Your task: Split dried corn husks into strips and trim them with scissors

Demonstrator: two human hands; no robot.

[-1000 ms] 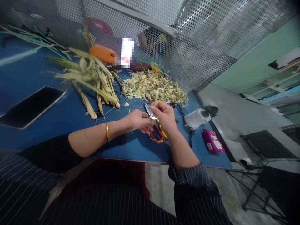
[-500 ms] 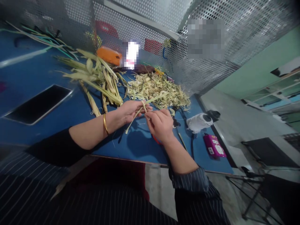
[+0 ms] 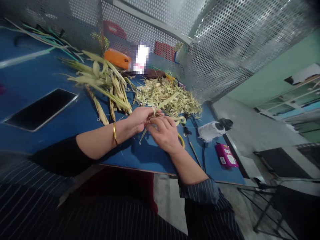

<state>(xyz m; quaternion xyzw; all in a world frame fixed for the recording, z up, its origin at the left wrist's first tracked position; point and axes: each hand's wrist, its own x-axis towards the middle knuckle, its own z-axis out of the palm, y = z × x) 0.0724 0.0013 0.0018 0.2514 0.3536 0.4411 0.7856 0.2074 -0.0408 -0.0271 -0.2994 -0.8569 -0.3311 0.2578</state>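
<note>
A pale green strip of corn husk (image 3: 168, 101) runs up and to the right from between my hands, and its thin lower end hangs below my fingers. My left hand (image 3: 140, 119) is closed on the strip, where a narrow loop or knot stands near its fingertips. Bent fingers of my right hand (image 3: 165, 134) press together against the left fingers at the husk; what lies under them is hidden. Beside my right hand, the yellow handle (image 3: 182, 141) of the scissors shows on the blue table. Beyond the hands lies a heap of cut husk pieces (image 3: 160, 90).
Long husks (image 3: 116, 91) lie left of the heap. A dark phone-like slab (image 3: 41, 109) rests at left, with an orange pouch (image 3: 117, 59) behind. To the right are a white thread spool (image 3: 211, 131) and a purple packet (image 3: 226, 155). A perforated metal screen (image 3: 155, 25) borders the back.
The scissors left my right hand and now lie on the table. Both hands came together on the husk strip; over the last half second my right hand shifted left over the left fingers.
</note>
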